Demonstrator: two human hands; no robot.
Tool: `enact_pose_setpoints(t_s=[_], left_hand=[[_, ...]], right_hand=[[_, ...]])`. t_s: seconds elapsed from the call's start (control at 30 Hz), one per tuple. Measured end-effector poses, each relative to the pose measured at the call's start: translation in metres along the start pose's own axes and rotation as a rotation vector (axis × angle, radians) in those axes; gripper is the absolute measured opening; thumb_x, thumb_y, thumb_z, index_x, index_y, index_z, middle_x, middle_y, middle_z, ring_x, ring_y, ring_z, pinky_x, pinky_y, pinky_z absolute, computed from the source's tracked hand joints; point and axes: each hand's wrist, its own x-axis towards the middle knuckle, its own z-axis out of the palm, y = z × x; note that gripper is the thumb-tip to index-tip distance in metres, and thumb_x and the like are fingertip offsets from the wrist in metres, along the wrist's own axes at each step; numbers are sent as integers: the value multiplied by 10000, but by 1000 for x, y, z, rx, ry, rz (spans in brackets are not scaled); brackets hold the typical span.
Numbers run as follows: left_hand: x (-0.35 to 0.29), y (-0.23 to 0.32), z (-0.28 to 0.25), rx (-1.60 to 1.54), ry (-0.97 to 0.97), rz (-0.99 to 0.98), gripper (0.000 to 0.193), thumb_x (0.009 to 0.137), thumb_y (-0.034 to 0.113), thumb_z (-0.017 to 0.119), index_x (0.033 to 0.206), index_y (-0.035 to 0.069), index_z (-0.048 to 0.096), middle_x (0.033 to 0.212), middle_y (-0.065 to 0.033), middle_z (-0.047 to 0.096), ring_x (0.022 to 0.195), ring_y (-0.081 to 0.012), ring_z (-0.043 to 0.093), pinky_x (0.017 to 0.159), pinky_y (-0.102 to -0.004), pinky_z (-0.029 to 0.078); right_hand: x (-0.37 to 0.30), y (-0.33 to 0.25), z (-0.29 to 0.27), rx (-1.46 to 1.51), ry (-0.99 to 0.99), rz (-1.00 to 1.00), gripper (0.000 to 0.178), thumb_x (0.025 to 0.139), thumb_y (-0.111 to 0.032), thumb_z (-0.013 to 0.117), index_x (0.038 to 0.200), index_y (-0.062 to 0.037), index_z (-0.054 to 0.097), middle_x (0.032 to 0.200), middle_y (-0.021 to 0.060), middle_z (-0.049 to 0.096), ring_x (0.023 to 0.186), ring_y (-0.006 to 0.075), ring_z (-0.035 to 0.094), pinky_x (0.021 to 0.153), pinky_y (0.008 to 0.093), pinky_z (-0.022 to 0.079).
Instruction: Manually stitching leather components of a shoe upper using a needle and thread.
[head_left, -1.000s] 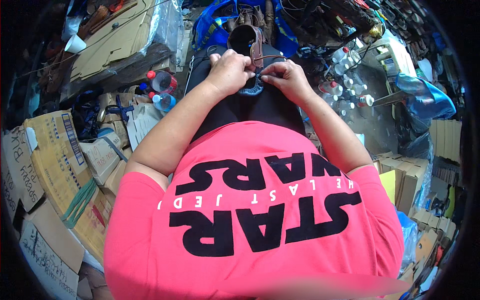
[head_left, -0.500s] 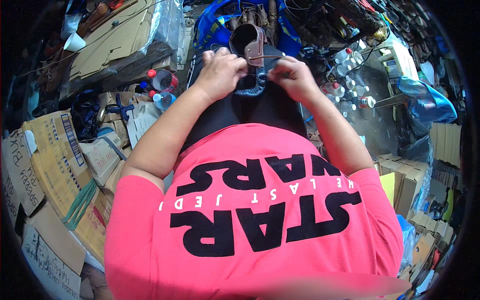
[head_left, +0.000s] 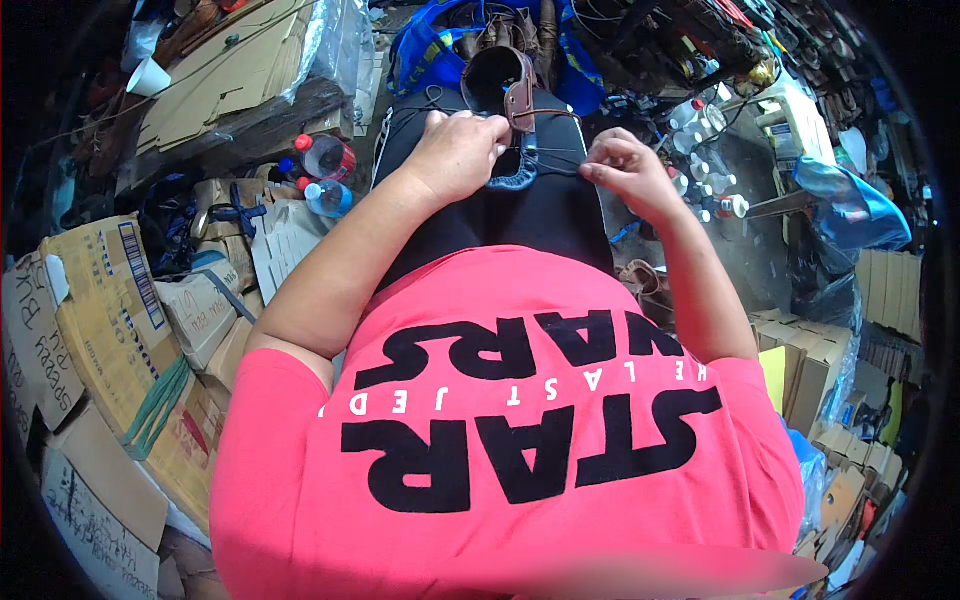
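The work in hand appears to be hand stitching on a shoe (head_left: 518, 105), at the point where the thread is drawn out after a pass; this is judged from the hands and the strand between them. The shoe lies on the person's lap, on dark trousers (head_left: 470, 225), with its dark toe end (head_left: 512, 182) toward the body and its brown opening toward the knees. A brown lace (head_left: 550, 112) trails to the right. The left hand (head_left: 458, 150) is against the left side of the shoe, fingers bent inward; whether they pinch the edge or only steady it cannot be told. The right hand (head_left: 638, 178) is apart from the shoe, out beyond the right thigh, its thumb and forefinger seemingly closed on a dark thread (head_left: 560, 168) that runs back to the toe area. No needle can be made out. In the inspector's judgement, the next move calls for an even pull until the slack is gone, with the left hand bracing the shoe, and for keeping the strand clear of the lace. Plastic bottles (head_left: 720, 183) stand on the floor to the right.
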Motion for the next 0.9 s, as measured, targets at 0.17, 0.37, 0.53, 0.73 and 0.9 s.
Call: enact_pose_setpoints(t_s=[0.17,0.37,0.53,0.73,0.9], left_hand=[[4,-3,3,-6,-5,64,129,855,193,546,917,114,626,882,-66,653,912,-271,590,778,-439,392],[11,-1,8,-6,2,107,131,855,188,542,917,111,628,873,-79,654,896,-280,600,781,-428,403],[3,-6,9,-42,-5,63,130,857,190,541,913,104,621,861,-94,649,888,-287,604,783,-430,402],[5,-11,9,14,26,156,116,860,177,524,938,127,593,832,-77,636,859,-264,609,777,-418,386],[-23,-30,-8,161,129,269,97,811,110,525,898,146,547,779,-20,600,830,-227,578,766,-397,362]], right_hand=[[12,-15,-13,278,15,33,130,797,-129,692,827,-19,630,824,-10,526,730,57,480,649,215,410],[55,41,-31,-609,81,38,193,789,-267,670,909,-116,682,994,93,604,926,248,596,788,338,475],[31,-35,-14,-681,82,-253,152,807,-201,651,881,-70,631,895,80,612,857,252,609,775,371,454],[43,-38,22,-1059,-132,-408,84,828,-210,595,854,-131,582,814,44,621,835,226,598,809,376,385],[42,-20,5,-954,-138,-475,55,795,-138,601,832,-130,561,736,42,605,814,233,600,796,382,394]])
